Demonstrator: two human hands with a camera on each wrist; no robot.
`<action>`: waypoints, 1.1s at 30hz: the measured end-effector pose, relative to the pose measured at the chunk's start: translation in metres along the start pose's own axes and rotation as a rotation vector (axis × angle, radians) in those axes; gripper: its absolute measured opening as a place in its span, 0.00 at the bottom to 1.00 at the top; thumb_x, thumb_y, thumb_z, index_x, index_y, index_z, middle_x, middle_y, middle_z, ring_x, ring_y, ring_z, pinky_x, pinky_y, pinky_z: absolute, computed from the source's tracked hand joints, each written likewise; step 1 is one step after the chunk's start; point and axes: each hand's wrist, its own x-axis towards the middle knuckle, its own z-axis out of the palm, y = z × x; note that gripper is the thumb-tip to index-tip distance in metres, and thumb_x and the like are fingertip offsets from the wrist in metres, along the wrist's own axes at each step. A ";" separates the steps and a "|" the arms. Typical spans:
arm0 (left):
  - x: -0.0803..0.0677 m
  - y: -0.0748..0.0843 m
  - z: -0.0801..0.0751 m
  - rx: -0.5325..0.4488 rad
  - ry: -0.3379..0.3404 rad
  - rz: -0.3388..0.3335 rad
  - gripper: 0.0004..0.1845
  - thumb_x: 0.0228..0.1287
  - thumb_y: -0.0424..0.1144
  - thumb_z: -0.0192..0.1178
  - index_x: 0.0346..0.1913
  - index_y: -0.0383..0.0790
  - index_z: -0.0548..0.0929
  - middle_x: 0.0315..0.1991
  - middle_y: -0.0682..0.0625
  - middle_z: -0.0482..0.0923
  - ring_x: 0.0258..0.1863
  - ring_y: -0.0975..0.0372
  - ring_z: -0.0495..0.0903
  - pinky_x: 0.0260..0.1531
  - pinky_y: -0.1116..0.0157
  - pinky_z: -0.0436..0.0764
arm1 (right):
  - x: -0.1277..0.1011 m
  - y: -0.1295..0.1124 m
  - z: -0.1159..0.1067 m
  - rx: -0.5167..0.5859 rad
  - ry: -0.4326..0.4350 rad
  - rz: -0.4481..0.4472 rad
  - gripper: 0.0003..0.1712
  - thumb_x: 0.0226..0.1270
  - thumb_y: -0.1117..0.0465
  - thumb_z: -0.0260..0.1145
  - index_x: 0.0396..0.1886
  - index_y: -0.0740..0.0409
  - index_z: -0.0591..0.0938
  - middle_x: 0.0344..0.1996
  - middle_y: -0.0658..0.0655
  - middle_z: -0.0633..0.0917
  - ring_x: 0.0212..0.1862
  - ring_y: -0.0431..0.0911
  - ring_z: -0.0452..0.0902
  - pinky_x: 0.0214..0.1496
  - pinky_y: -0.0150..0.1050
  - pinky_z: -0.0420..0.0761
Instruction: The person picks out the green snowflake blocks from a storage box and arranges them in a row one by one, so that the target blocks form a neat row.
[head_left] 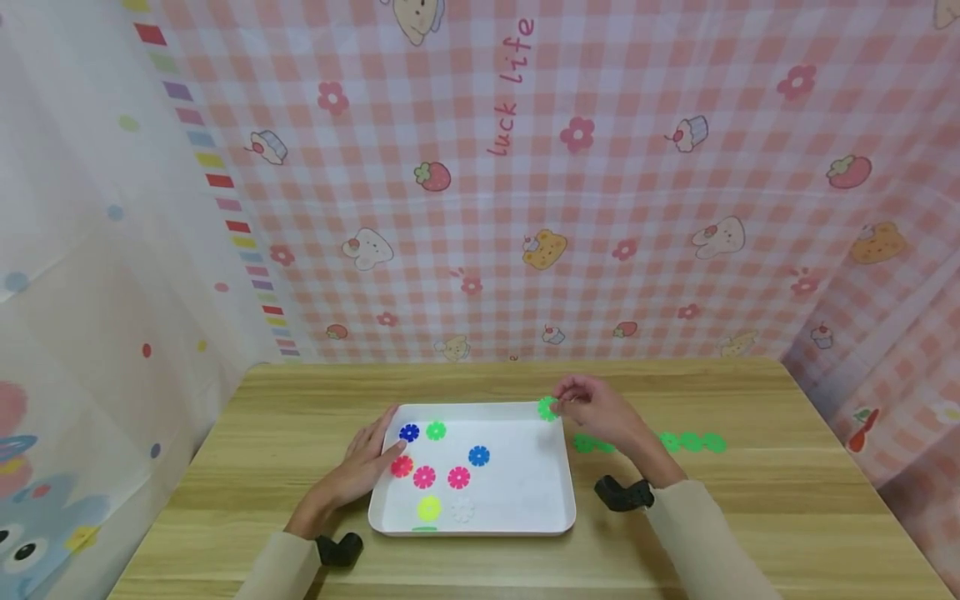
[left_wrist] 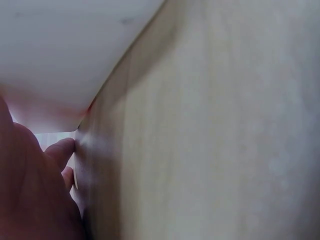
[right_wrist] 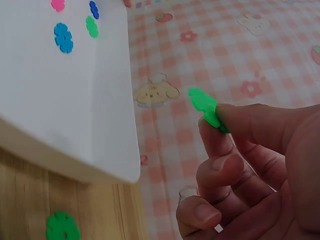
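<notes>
A white tray (head_left: 517, 492) lies on the table. My left hand (head_left: 367, 460) holds its left side, thumb over the rim and fingers along the outer wall; the left wrist view shows fingers (left_wrist: 61, 152) low beside that wall. My right hand (head_left: 600, 410) pinches a green snowflake disc (right_wrist: 204, 102) between thumb and index finger, over the tray's far right corner. Inside the tray lie a dark blue disc (head_left: 408, 432), a green disc (head_left: 436, 431), a blue disc (head_left: 478, 456), several pink-red discs (head_left: 424, 477), a yellow disc (head_left: 429, 508) and a clear disc (head_left: 462, 510).
Right of the tray, green discs (head_left: 692, 442) lie in a row on the wooden table (head_left: 780, 500), partly hidden behind my right hand and forearm. A pink checked cloth (head_left: 480, 208) hangs behind the table. Dark wrist mounts (head_left: 624, 493) sit under both wrists.
</notes>
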 end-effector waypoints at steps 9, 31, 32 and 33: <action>0.001 0.001 0.001 -0.002 -0.001 0.002 0.38 0.79 0.55 0.42 0.81 0.51 0.37 0.80 0.41 0.38 0.78 0.42 0.36 0.73 0.43 0.29 | -0.030 0.020 -0.042 0.045 0.102 0.102 0.15 0.71 0.59 0.64 0.49 0.65 0.76 0.35 0.56 0.78 0.33 0.45 0.69 0.33 0.36 0.74; -0.001 0.001 -0.001 -0.027 0.000 -0.010 0.38 0.79 0.54 0.43 0.81 0.52 0.38 0.80 0.40 0.38 0.78 0.41 0.34 0.73 0.41 0.29 | -0.099 0.100 -0.128 -0.100 0.357 0.250 0.24 0.75 0.48 0.60 0.54 0.65 0.77 0.36 0.41 0.85 0.34 0.39 0.76 0.34 0.35 0.79; 0.000 0.001 -0.001 -0.028 -0.001 -0.009 0.38 0.79 0.54 0.42 0.81 0.52 0.37 0.80 0.40 0.38 0.78 0.41 0.34 0.73 0.41 0.29 | -0.102 0.105 -0.132 -0.097 0.369 0.258 0.24 0.74 0.48 0.60 0.54 0.65 0.77 0.35 0.39 0.84 0.35 0.38 0.76 0.34 0.34 0.79; 0.000 0.001 -0.001 -0.030 -0.001 -0.009 0.38 0.79 0.54 0.42 0.81 0.52 0.37 0.80 0.40 0.38 0.78 0.41 0.34 0.73 0.41 0.29 | -0.105 0.109 -0.135 -0.099 0.384 0.268 0.25 0.74 0.47 0.61 0.54 0.65 0.77 0.34 0.37 0.84 0.34 0.37 0.76 0.33 0.34 0.79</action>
